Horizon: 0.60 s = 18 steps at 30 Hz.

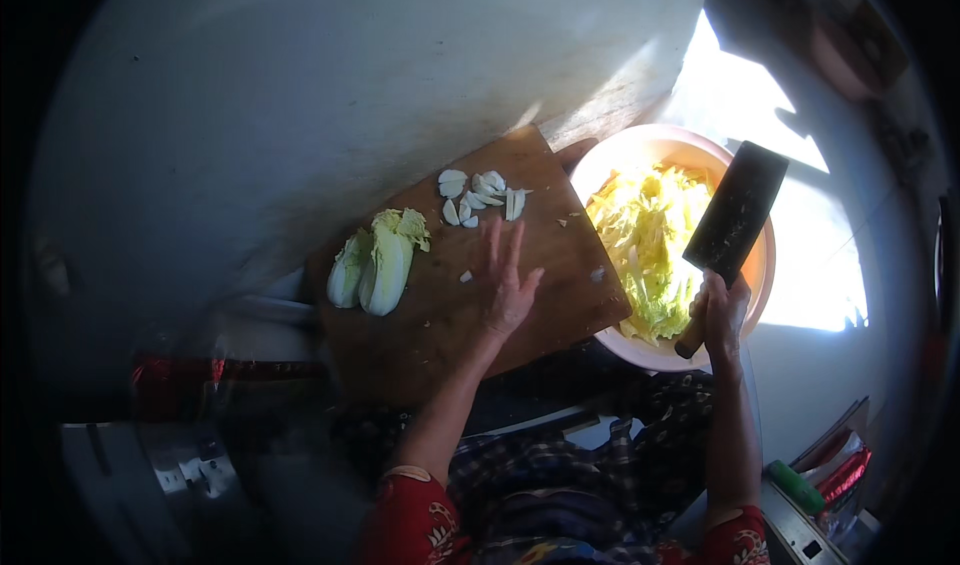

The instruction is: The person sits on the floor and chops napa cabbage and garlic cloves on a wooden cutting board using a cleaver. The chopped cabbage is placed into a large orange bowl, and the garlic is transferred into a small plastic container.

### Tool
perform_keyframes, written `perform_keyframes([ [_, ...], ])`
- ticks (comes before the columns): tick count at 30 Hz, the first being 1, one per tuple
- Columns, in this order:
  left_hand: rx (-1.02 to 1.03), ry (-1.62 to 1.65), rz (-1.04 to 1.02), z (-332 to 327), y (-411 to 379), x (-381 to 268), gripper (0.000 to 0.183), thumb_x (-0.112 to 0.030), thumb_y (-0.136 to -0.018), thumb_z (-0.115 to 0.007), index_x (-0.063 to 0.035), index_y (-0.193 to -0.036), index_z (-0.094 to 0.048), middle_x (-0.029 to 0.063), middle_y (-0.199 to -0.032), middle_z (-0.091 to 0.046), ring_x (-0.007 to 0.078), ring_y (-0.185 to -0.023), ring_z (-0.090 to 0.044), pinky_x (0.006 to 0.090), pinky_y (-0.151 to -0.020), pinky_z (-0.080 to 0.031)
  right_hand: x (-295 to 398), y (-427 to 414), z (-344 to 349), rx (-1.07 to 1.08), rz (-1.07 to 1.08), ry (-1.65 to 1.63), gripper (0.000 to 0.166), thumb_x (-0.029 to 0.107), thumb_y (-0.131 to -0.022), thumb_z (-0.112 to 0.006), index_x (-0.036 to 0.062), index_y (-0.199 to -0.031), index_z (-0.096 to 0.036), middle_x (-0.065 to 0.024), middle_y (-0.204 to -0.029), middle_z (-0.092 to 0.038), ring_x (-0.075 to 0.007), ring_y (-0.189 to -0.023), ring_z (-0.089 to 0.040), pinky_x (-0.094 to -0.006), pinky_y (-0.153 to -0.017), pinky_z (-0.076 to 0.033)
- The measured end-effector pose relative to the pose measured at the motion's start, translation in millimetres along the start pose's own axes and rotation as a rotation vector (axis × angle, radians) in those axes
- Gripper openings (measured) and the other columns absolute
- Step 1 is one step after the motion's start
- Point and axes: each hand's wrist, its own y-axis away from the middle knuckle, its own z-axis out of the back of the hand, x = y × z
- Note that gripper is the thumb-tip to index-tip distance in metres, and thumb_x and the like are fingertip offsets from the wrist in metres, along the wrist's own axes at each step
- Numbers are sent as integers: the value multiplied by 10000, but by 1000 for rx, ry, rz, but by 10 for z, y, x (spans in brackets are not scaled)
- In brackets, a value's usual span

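Note:
My left hand [511, 287], fingers spread and holding nothing, is over a wooden cutting board [450, 362]. Just beyond its fingertips lie several white cut chunks [484, 196], apparently cabbage stem or core. Two wedges of napa cabbage [386, 265] rest on the board's left part. A small white scrap [466, 276] is left of my fingers. My right hand [724, 310] grips the wooden handle of a cleaver [739, 208], its broad dark blade raised over the right side of a pink plastic basin [761, 287]. Shredded yellow-green cabbage [649, 242] fills much of the basin.
A pale wall [262, 114] rises behind the board. The board's right corner overlaps the basin's rim. Strong sunlight falls on the floor [810, 265] beyond the basin. At the lower right lie a green roll-shaped object [796, 488] and a red shiny packet [845, 477].

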Motion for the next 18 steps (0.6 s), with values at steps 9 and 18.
perform_keyframes([
  [9, -30, -585, 564, 846, 112, 1309, 832, -184, -566, -734, -93, -1268, -296, 159, -1104, -442, 314, -1039, -424, 406, -888, -323, 0, 128, -163, 147, 18, 85, 69, 55, -815, -473, -5, -795, -447, -14, -507, -424, -94, -359, -431, -236, -334, -379],
  [18, -285, 631, 896, 1109, 409, 1297, 587, -16, -576, -668, 0, -1114, -433, 113, -1032, -531, 285, -991, -498, 407, -845, -410, -82, 147, -112, 114, 16, 68, 52, 33, -816, -476, -1, -793, -444, -15, -501, -426, -93, -357, -418, -237, -333, -383],
])
